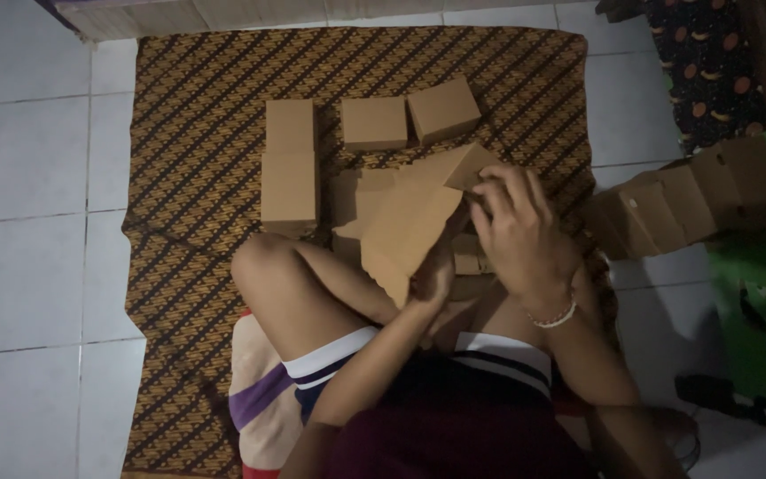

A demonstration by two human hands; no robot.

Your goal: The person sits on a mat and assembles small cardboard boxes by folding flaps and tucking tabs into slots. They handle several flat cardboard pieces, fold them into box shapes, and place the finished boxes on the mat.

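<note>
**Cardboard box half-folded in our lap**

So here we're sitting cross-legged on a brown patterned cloth (pixel 188 133) spread over white floor tiles (pixel 28 177). We've got a partly folded cardboard box (pixel 410 226) held up over our knees, tilted, with one flap sticking up toward the top right. Our left hand (pixel 436 275) is underneath at the lower edge of the box, fingers curled around it, though most of that hand is hidden behind the cardboard. Our right hand (pixel 516 231) sits on the upper right side, fingers bent and pressed close together on the flap, with a beaded bracelet (pixel 553 318) on that wrist.

Out in front on the cloth we can see finished boxes (pixel 374 122): two stacked end to end on the left, two more side by side just beyond the one we're holding. Off to the right, on the tiles, another row of boxes (pixel 684 204) leans next to something green (pixel 764 319). It's pretty dim, so finer details are hard to tell.
</note>
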